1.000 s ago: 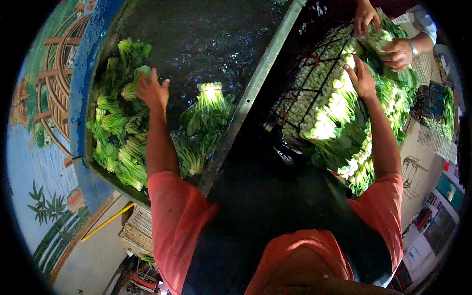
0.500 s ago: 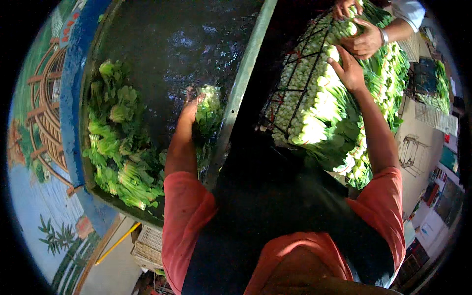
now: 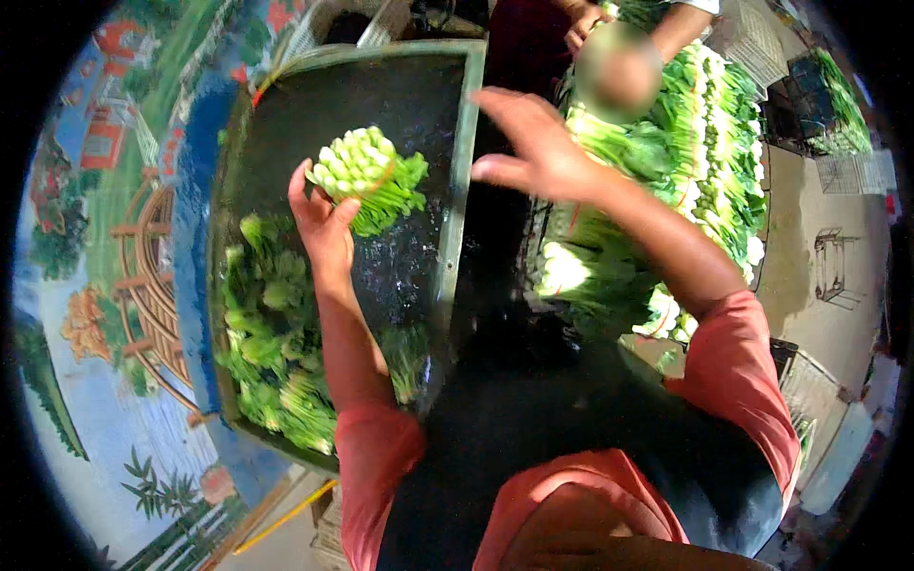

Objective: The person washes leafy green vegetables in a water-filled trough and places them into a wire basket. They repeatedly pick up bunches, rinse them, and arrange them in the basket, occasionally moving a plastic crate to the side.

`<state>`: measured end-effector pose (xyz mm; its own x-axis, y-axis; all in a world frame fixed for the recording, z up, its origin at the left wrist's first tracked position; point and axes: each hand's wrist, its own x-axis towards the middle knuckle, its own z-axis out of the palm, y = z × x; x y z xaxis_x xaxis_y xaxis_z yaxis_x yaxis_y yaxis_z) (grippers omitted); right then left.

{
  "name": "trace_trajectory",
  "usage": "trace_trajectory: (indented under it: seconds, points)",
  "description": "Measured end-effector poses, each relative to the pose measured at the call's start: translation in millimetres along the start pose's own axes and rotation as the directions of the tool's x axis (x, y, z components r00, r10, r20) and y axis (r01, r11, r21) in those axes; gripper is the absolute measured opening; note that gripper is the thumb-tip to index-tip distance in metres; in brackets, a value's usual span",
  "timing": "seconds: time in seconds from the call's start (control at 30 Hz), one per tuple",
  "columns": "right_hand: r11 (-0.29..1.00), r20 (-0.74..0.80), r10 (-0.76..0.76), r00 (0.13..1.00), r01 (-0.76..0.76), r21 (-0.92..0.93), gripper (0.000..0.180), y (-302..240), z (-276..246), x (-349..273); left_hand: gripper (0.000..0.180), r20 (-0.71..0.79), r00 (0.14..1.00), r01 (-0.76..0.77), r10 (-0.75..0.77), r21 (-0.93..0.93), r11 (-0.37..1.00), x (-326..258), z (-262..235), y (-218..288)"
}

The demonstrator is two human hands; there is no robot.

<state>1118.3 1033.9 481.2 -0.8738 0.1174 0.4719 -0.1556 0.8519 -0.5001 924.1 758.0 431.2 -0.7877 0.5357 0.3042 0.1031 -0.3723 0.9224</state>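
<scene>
Over the dark water, my left hand [image 3: 324,211] grips a bunch of bok choy [image 3: 354,169], its pale stem ends up and its green leaves pointing right. A reddish band seems to go round the bunch. My right hand [image 3: 541,150] is open and empty, fingers spread, beside the right rim of the water tank [image 3: 464,181]; it is slightly blurred by motion. Just past that hand, bundled bok choy [image 3: 690,176] lies stacked in rows. More greens [image 3: 271,352] float along the tank's left side, partly under water.
At the far end of the stack a co-worker's hands [image 3: 583,27] are among the greens, one partly blurred out. White plastic crates [image 3: 757,43] stand at the far right, with a dark crate of greens nearby. A painted wall [image 3: 105,314] runs along the left.
My left hand has lifted the bunch out of the water. My right hand has left the stack and swung left to the tank's edge. The view has shifted.
</scene>
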Motion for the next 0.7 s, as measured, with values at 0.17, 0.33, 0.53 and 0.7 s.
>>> trace_trajectory:
  seconds: [0.17,0.33,0.53,0.7]
  points:
    - [0.968,-0.167,0.027,0.986,0.016,0.250,0.136,-45.5,39.5,13.0,0.094,0.111,0.991,-0.068,0.071,-0.027,0.997,-4.7,115.4,43.4]
    - [0.852,-0.129,0.255,0.958,-0.160,0.499,0.133,-34.2,10.6,-8.6,0.083,0.158,0.985,-0.046,0.067,-0.135,0.990,-30.7,177.5,41.6]
    - [0.699,-0.059,0.410,0.910,-0.273,0.661,0.091,23.0,-58.8,-64.6,0.064,0.334,0.928,0.203,-0.164,-0.085,0.975,-24.4,209.0,-4.9]
    - [0.832,0.007,0.524,0.852,-0.514,0.210,0.078,55.8,-165.2,-79.2,0.063,0.388,0.844,0.234,-0.372,0.357,0.904,12.2,246.4,-105.7]
